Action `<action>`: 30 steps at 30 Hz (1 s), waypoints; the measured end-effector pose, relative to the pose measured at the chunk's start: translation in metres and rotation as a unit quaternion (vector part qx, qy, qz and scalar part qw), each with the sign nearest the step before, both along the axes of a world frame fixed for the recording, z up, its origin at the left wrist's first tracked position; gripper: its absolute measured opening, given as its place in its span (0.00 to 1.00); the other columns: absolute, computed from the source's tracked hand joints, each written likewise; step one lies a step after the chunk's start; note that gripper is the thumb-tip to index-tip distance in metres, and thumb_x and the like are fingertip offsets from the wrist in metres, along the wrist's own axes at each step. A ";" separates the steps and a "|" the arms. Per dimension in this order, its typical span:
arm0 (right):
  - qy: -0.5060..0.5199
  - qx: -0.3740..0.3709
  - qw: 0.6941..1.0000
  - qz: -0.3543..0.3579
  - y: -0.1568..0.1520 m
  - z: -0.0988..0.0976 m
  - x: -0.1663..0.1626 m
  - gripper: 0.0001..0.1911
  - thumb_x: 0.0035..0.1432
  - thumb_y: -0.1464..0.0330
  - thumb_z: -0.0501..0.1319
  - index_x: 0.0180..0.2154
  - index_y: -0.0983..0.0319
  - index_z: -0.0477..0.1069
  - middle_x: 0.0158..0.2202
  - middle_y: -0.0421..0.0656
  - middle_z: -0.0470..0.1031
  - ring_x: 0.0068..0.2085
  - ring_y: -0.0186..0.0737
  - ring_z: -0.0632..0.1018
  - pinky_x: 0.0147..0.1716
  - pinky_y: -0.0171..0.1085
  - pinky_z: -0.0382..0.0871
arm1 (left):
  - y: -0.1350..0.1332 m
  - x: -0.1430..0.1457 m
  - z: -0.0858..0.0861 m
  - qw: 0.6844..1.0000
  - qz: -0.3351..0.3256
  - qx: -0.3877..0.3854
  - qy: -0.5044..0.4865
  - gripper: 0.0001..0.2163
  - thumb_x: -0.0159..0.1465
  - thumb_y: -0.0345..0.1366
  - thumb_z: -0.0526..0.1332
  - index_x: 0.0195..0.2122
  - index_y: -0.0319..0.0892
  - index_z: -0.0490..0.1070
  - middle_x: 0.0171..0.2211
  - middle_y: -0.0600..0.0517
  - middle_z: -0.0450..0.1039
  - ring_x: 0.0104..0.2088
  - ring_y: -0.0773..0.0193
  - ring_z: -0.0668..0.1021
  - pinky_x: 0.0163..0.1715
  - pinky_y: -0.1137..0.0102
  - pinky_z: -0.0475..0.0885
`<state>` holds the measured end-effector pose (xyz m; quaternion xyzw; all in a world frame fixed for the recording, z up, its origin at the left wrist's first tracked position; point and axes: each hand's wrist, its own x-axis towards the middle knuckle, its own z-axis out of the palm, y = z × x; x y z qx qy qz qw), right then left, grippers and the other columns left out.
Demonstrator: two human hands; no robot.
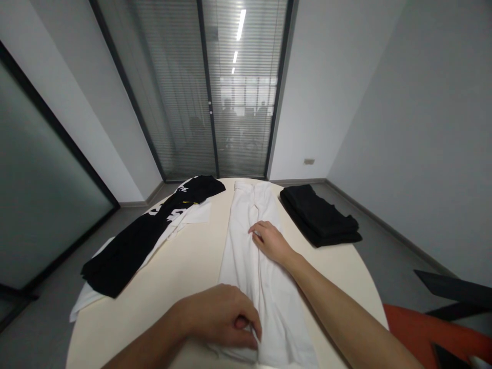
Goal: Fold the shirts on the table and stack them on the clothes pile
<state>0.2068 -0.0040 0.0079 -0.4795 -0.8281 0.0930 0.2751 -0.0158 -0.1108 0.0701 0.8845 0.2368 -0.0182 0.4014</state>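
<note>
A pair of white trousers (249, 225) lies lengthwise down the middle of a round cream table (192, 256), folded leg on leg. My right hand (271, 241) rests flat on the trousers about halfway along, fingers stretched out. My left hand (223, 318) is at the near end of the trousers, fingers curled and pinching the white cloth at its edge.
A black garment with white lettering (134, 241) lies over a white one (184, 218) on the table's left. A folded black stack (319, 215) sits at the right. An orange chair (426, 333) stands at lower right. Glass doors with blinds (215, 92) are behind.
</note>
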 end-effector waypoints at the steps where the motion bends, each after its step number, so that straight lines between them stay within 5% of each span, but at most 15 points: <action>1: 0.003 -0.003 1.000 0.003 0.000 0.001 0.001 0.12 0.65 0.75 0.55 0.46 0.62 0.75 0.45 0.47 0.75 0.49 0.44 0.72 0.51 0.41 0.65 | -0.001 0.000 0.000 1.000 -0.002 -0.013 0.003 0.09 0.62 0.39 0.67 0.43 0.51 0.82 0.24 0.57 0.71 0.24 0.69 0.71 0.28 0.76 0.61; 8: 0.016 -0.012 1.000 0.013 -0.004 0.007 0.005 0.14 0.62 0.77 0.54 0.46 0.62 0.74 0.47 0.48 0.73 0.52 0.43 0.72 0.54 0.41 0.66 | -0.002 0.002 -0.013 0.990 -0.005 -0.141 0.030 0.28 0.52 0.42 0.74 0.56 0.50 0.74 0.33 0.55 0.78 0.28 0.67 0.76 0.30 0.75 0.68; 11: -0.015 -0.009 0.999 0.034 -0.007 0.002 0.009 0.20 0.65 0.72 0.56 0.57 0.63 0.69 0.57 0.52 0.69 0.58 0.46 0.69 0.58 0.45 0.63 | 0.004 -0.004 -0.017 0.957 -0.015 -0.285 0.041 0.34 0.46 0.44 0.77 0.55 0.47 0.73 0.34 0.53 0.78 0.28 0.65 0.76 0.30 0.72 0.71; 14: -0.069 -0.021 0.996 0.049 -0.010 -0.006 0.014 0.28 0.68 0.64 0.54 0.66 0.64 0.58 0.66 0.56 0.59 0.67 0.51 0.60 0.65 0.51 0.55 | 0.014 -0.020 -0.013 0.926 0.025 -0.375 0.028 0.29 0.47 0.46 0.76 0.49 0.44 0.74 0.32 0.51 0.78 0.25 0.66 0.77 0.27 0.73 0.72; 19: -0.076 -0.015 0.995 0.067 -0.004 -0.012 0.020 0.28 0.71 0.59 0.50 0.68 0.61 0.57 0.69 0.55 0.56 0.69 0.50 0.57 0.66 0.54 0.52 | 0.028 -0.040 -0.006 0.954 0.112 -0.273 0.044 0.18 0.50 0.42 0.75 0.39 0.41 0.77 0.30 0.51 0.79 0.25 0.69 0.77 0.26 0.77 0.70; 26: -0.044 0.013 0.997 0.065 0.004 -0.004 0.019 0.23 0.72 0.62 0.49 0.65 0.60 0.63 0.67 0.54 0.61 0.67 0.49 0.63 0.64 0.51 0.58 | 0.022 -0.029 -0.007 0.933 0.061 -0.330 0.128 0.19 0.49 0.42 0.74 0.41 0.43 0.80 0.32 0.52 0.80 0.22 0.68 0.75 0.22 0.75 0.67; 30: -0.062 0.016 0.995 0.076 -0.009 0.011 0.021 0.24 0.66 0.72 0.54 0.62 0.60 0.65 0.61 0.53 0.68 0.60 0.48 0.70 0.59 0.49 0.64 | 0.022 -0.022 0.000 0.981 0.121 -0.151 0.007 0.17 0.55 0.43 0.71 0.43 0.42 0.80 0.30 0.53 0.77 0.25 0.70 0.71 0.25 0.76 0.65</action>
